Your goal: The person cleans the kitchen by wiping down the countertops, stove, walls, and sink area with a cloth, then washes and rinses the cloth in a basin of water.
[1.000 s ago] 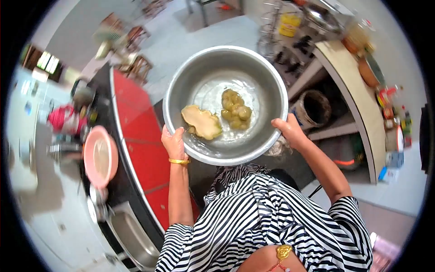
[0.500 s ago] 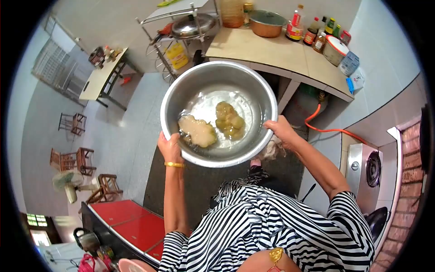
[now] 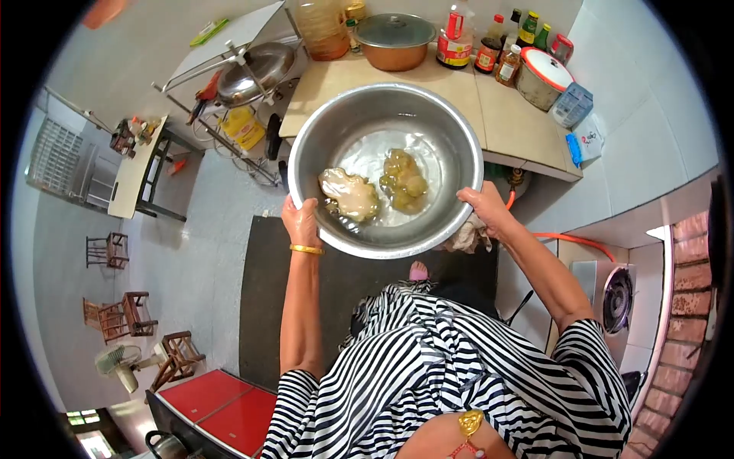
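I carry a wide steel basin [image 3: 386, 249] in front of me, level, with both hands on its rim. My left hand [image 3: 300, 222] is closed on the near left rim, thumb over the edge. On the right rim, my right hand [image 3: 489, 208] grips in the same way, its fingers partly hidden under the basin. Inside, in shallow clear water, lie two lumpy yellow-green pieces of what looks like vegetable. The left piece [image 3: 349, 193] shows a pale, flat face with a wavy outline. The right piece [image 3: 404, 181] is knobbly and darker.
Ahead is a tiled counter [image 3: 520, 126] with a lidded brown pot [image 3: 394, 46], several sauce bottles and a white pot [image 3: 544, 76]. A metal rack [image 3: 229, 84] stands left of it. To the right are a gas stove [image 3: 612, 294] and orange hose [image 3: 577, 239]. A dark mat [image 3: 267, 298] lies underfoot.
The counter and its pots now appear nearer, and the basin's far edge overlaps the counter front. Both hands keep their hold on the rim; the water and pieces have shifted slightly.
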Demonstrator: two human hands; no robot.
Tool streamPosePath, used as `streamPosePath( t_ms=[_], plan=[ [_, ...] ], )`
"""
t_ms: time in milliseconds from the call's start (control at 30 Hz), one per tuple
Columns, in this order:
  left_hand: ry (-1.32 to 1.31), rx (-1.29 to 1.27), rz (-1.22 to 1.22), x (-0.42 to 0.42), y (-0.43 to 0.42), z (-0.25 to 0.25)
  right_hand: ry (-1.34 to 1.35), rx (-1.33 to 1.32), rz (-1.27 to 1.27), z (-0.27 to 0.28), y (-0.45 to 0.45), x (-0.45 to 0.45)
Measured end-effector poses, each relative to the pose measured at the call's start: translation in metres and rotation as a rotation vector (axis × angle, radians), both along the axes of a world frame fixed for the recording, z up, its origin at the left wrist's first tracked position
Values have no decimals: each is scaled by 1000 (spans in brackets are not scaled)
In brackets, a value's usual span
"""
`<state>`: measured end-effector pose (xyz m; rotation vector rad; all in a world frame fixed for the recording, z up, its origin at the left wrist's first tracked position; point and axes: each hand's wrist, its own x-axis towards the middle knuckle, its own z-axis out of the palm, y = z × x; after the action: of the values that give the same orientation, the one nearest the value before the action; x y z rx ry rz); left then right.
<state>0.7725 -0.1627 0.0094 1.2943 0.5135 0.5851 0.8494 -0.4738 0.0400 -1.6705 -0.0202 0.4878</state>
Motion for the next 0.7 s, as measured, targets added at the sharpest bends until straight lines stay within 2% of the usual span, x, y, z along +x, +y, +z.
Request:
streamPosePath(
  t_ms=[267,433,533,700],
  plan=[
    [16,14,-50,86,5,-19,45,61,-56,-12,3,68],
    [37,14,-66,118,26,-33,82,-20,-18,-42,17,103],
    [52,-14,-68,131,39,-29,104,89,-40,-45,35,113],
    [109,38,-58,151,72,-41,135,21,-53,-45,63,128]
  ],
)
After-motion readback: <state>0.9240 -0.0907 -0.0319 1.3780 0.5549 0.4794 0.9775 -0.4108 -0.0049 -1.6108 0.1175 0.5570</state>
